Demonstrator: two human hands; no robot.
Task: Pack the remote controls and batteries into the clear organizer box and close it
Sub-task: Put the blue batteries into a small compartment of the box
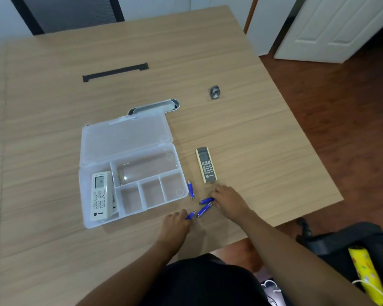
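- The clear plastic organizer box (128, 173) lies open on the light wood-grain surface (241, 133), its hinged lid (125, 135) folded back flat behind it.
- Its base is split into one tall compartment at the left, one wide compartment at the back and three small compartments along the front.
- A white remote control with a small screen and pale buttons (101, 196) lies face up in the left compartment; the other compartments hold nothing that can be made out.
- A beige remote control with a grey face (206, 165) lies on the surface just right of the box.
- Four blue cylindrical batteries with silver ends lie between the box and the hands: one (191, 189) beside the box's front right corner, two (205, 205) close together, one (190, 214) nearer the edge.
- The left hand (175, 224) rests knuckles up, fingers curled onto the nearest battery.
- The right hand (228, 200) has its fingertips on the pair; whether either is gripped cannot be told.
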